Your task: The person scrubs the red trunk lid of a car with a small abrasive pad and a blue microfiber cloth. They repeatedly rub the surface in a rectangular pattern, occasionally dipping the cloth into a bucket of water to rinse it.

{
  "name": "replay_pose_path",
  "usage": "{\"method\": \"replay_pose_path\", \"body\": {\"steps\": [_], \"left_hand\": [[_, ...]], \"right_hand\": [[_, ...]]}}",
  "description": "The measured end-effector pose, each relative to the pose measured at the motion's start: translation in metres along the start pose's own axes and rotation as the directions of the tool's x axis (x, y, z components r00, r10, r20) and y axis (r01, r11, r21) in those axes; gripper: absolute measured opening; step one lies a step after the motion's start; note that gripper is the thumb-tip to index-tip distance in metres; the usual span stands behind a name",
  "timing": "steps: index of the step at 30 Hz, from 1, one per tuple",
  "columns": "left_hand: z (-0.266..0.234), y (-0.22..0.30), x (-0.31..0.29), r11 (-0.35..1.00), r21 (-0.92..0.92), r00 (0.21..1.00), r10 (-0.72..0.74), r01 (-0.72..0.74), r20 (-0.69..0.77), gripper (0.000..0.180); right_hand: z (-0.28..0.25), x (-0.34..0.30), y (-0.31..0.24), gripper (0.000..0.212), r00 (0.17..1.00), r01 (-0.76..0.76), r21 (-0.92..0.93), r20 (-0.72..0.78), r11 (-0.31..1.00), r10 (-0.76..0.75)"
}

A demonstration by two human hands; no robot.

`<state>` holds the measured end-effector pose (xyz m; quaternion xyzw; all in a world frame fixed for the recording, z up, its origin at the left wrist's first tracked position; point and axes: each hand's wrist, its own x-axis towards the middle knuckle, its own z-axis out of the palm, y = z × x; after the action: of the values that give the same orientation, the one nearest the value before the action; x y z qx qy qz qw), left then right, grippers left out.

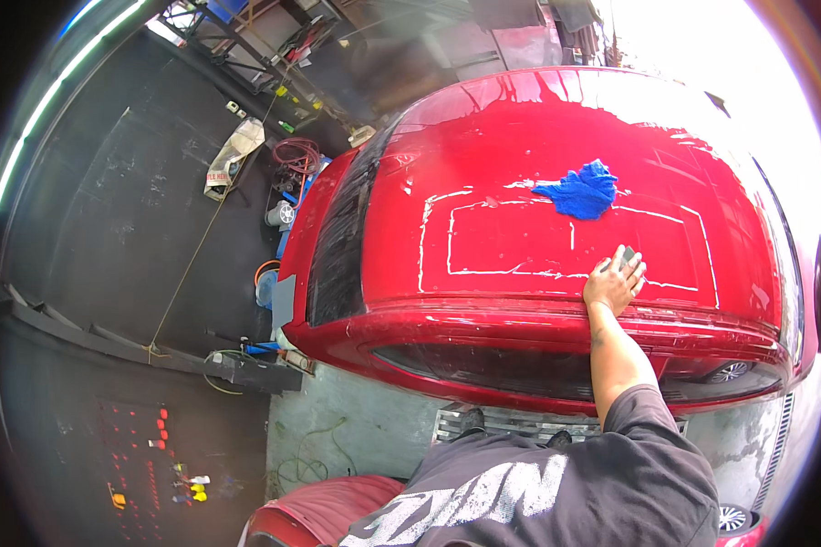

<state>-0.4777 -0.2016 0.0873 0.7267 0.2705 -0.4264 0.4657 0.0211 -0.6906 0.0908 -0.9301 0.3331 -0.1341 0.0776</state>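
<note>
My right hand rests on the red car roof, close to its near edge. Its fingers press a small dark grey flat piece against the paint; whether that is sandpaper or a pad I cannot tell. Beyond the hand lies a crumpled blue cloth, touching nothing but the roof. Thin white lines form nested rectangles around both; they may be reflections or marks. Glossy wet-looking patches cover the far part of the roof. My left hand is out of view.
Along the left, beside the car, stand a coiled reddish hose, a blue bucket and a dark wall. A metal grate lies by my feet. Behind me is something covered in red.
</note>
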Motion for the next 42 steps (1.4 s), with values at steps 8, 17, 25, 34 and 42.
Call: {"method": "replay_pose_path", "body": {"steps": [8,17,25,34,42], "left_hand": [[-0.025,0.014,0.004,0.999,0.049,1.000,-0.006,0.005,0.016,0.017],[-0.050,0.045,0.018,0.995,0.097,0.999,-0.013,0.009,0.039,0.017],[-0.065,0.055,0.024,0.992,0.127,0.997,-0.009,-0.002,0.082,0.018],[-0.090,0.022,0.036,0.993,0.040,0.986,0.106,-0.112,0.132,0.020],[-0.080,0.072,0.037,0.982,0.165,0.985,0.070,-0.096,0.157,0.022]], "right_hand": [[0.001,0.003,0.001,0.058,1.000,-0.016,0.037,0.017,0.999,0.016],[-0.006,0.005,-0.003,0.059,0.999,-0.035,0.082,0.038,0.996,0.032],[-0.006,0.003,-0.003,0.059,0.997,-0.046,0.110,0.067,0.993,0.039],[-0.009,-0.002,-0.009,0.058,0.998,-0.033,0.074,0.054,0.997,0.030],[-0.006,0.002,-0.006,0.060,0.997,-0.042,0.029,0.060,0.999,0.040]]}}
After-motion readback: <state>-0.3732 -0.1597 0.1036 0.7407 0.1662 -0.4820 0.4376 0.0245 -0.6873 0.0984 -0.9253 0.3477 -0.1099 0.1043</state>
